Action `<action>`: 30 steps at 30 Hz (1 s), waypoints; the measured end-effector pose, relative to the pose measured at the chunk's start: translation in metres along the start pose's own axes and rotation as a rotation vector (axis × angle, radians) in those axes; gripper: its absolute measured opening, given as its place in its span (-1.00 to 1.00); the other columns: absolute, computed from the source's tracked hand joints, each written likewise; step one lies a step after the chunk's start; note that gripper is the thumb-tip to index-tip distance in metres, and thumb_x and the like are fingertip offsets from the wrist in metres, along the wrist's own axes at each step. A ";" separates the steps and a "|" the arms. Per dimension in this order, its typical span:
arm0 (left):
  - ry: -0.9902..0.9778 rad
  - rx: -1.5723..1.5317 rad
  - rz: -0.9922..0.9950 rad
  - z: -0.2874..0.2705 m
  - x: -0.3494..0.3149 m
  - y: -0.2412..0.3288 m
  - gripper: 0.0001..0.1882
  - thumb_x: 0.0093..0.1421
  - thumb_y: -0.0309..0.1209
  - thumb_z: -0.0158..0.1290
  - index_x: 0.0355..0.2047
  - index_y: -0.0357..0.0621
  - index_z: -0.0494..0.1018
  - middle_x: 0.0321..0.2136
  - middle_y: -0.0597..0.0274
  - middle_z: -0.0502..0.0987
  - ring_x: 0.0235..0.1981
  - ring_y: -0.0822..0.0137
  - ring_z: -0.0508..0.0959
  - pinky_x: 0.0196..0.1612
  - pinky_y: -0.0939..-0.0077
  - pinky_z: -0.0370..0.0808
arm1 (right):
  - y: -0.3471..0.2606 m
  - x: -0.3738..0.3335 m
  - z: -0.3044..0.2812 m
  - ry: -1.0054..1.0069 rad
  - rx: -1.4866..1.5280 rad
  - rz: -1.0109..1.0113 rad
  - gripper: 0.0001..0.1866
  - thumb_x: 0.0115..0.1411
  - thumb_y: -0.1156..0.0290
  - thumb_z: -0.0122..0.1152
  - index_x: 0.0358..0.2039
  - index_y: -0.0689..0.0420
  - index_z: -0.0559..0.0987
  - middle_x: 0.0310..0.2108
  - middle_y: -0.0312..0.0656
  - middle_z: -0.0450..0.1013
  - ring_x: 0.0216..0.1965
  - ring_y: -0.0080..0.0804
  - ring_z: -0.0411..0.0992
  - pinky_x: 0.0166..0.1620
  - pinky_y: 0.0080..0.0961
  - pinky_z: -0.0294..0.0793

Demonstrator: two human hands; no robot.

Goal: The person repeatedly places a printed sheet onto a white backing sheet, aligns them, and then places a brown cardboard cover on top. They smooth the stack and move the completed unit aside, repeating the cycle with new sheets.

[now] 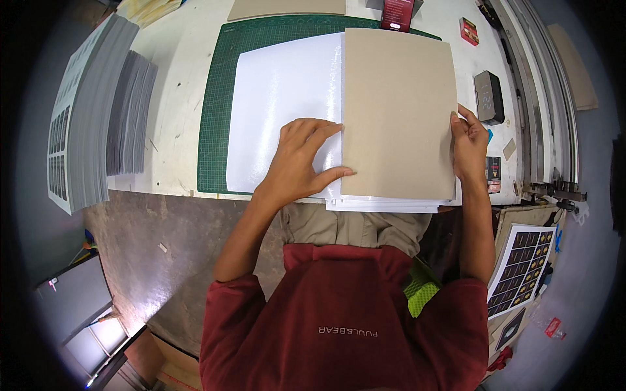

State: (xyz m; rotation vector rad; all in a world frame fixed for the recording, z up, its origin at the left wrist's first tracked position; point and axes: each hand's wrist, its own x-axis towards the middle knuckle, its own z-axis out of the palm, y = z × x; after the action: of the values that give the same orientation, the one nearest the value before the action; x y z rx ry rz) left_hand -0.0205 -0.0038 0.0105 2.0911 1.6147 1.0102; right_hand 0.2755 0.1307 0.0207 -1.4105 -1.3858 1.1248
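A beige cardboard sheet (399, 111) lies in front of me over a stack of white sheets (385, 206), whose edges show below it. To its left a glossy white sheet (280, 98) is spread on the green cutting mat (215, 143). My left hand (301, 156) rests over the white sheet with thumb and fingers apart. Its fingertips touch the cardboard's left edge, and the thumb tip lies just over that edge. At the opposite edge my right hand (467, 140) pinches the cardboard between thumb and bent fingers.
Tall stacks of printed sheets (91, 111) stand at the table's left. A dark red box (396, 14) sits beyond the cardboard. On the right are a black digital clock (489, 98), a small red box (469, 31), a dark small box (493, 174) and a metal rail (554, 98).
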 end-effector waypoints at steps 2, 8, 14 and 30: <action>-0.006 0.016 -0.010 0.002 -0.002 -0.002 -0.28 -0.10 -0.11 0.42 0.04 -0.15 0.46 -0.02 0.12 0.48 0.05 0.07 0.40 0.13 0.19 0.26 | 0.001 0.000 -0.002 0.009 -0.014 0.010 -0.63 0.35 0.47 0.09 0.10 0.40 0.45 -0.31 -0.14 0.59 -0.32 -0.63 0.46 -0.21 -0.70 0.39; -0.006 0.011 -0.008 0.003 -0.003 -0.001 -0.29 -0.10 -0.10 0.41 0.04 -0.13 0.46 -0.01 0.12 0.47 0.05 0.07 0.40 0.15 0.18 0.25 | 0.011 0.001 -0.005 0.027 -0.006 0.023 -0.64 0.34 0.48 0.09 0.09 0.39 0.46 -0.34 -0.19 0.58 -0.37 -0.66 0.42 -0.29 -0.71 0.35; -0.012 0.007 -0.004 0.005 -0.003 -0.004 -0.30 -0.07 -0.08 0.39 0.04 -0.13 0.46 -0.01 0.12 0.47 0.05 0.07 0.40 0.17 0.14 0.22 | 0.015 0.003 -0.005 0.022 -0.015 0.021 -0.63 0.34 0.47 0.10 0.10 0.39 0.46 -0.35 -0.21 0.57 -0.43 -0.71 0.37 -0.36 -0.75 0.29; -0.090 0.076 0.018 0.000 -0.003 0.000 -0.45 0.08 -0.03 0.26 0.05 0.02 0.56 0.02 0.07 0.42 0.08 0.06 0.35 0.19 0.11 0.18 | 0.021 0.007 -0.006 0.023 -0.055 0.029 -0.62 0.33 0.47 0.11 0.10 0.39 0.47 -0.38 -0.24 0.56 -0.43 -0.70 0.37 -0.33 -0.75 0.30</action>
State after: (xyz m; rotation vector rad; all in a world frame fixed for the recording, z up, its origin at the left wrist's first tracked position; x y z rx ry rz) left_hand -0.0206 -0.0067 0.0095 2.1713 1.6161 0.8599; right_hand 0.2867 0.1366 0.0013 -1.4830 -1.3935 1.0934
